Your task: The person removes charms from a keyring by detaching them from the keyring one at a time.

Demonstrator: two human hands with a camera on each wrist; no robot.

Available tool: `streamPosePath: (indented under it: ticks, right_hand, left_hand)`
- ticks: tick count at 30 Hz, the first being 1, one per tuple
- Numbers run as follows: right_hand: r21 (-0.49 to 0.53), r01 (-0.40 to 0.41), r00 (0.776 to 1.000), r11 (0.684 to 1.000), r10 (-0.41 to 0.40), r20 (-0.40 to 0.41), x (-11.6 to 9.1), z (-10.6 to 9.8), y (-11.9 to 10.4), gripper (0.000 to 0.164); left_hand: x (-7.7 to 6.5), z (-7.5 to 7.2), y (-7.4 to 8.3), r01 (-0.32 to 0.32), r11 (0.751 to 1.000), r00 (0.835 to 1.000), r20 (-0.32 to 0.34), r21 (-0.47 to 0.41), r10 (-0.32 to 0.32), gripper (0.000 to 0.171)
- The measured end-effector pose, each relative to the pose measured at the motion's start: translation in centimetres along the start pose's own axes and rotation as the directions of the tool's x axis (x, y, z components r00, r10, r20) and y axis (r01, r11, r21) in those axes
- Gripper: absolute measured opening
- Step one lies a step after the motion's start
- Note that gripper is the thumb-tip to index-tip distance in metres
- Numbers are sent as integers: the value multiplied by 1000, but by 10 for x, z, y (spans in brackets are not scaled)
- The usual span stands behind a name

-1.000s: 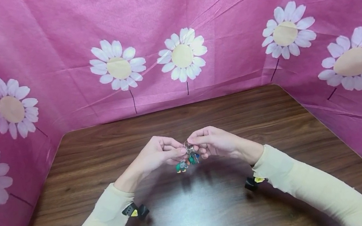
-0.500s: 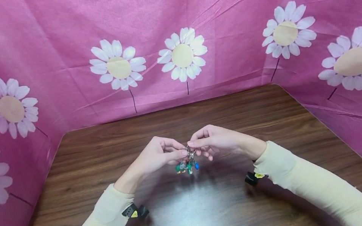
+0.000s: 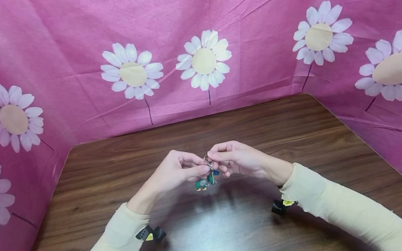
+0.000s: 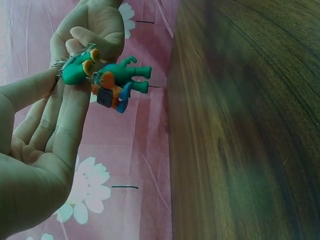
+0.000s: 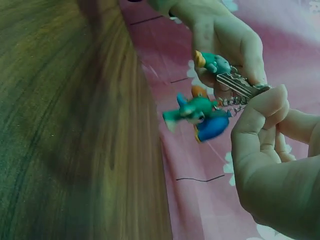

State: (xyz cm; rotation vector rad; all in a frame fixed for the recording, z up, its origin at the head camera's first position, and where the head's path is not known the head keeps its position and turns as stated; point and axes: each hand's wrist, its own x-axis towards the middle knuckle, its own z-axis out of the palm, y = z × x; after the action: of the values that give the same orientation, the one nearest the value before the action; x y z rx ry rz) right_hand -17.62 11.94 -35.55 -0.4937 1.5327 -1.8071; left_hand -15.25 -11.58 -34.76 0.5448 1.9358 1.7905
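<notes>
Over the middle of the table, my left hand (image 3: pixel 173 173) and right hand (image 3: pixel 241 160) meet at a metal key ring (image 3: pixel 205 157). Thumb and fingers of each hand pinch it from opposite sides. A silver key (image 5: pixel 235 84) hangs from it, seen in the right wrist view. Small charms dangle below: a green-and-grey figurine (image 3: pixel 202 184) with orange feet under my left fingertips, and a blue charm (image 5: pixel 214 128) on a short chain. In the left wrist view, a green figurine (image 4: pixel 132 72) hangs beside an orange-and-blue one (image 4: pixel 107 92). My fingers partly hide the ring.
A dark wood-grain table (image 3: pixel 216 242) lies under both hands. Pink cloth (image 3: pixel 246 5) printed with white daisies stands round its back and sides. Black cameras (image 3: pixel 158 235) are strapped at both wrists.
My right hand dipped slightly outward, letting the charms hang lower and spread, then came back up and in. The charms now hang closer together. My left hand has barely moved.
</notes>
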Motion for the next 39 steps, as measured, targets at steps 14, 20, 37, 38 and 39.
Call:
streamPosePath:
  ticks: [14, 20, 37, 38, 39]
  right_hand:
    - [-255, -39, 999, 966, 33, -28, -1, -8, -10, 22]
    - [-269, -37, 999, 962, 37, -5, -3, -8, -13, 23]
    - [-250, -12, 999, 968, 3, -40, -5, 0, -14, 22]
    - [-248, -11, 999, 969, 1, -42, -5, 0, -14, 22]
    - [-245, -10, 999, 969, -1, -45, -5, 0, -14, 22]
  left_hand:
    - [-1, -5, -1, -7, 1000, 1000, 10, 0, 7, 23]
    - [-1, -6, -2, -5, 1000, 1000, 31, -11, 5, 26]
    - [-2, -7, -4, -92, 987, 989, 125, 130, 76, 21]
    - [-2, -7, -4, -96, 987, 989, 127, 129, 79, 21]
    - [-2, -7, -5, -100, 986, 989, 124, 135, 83, 20]
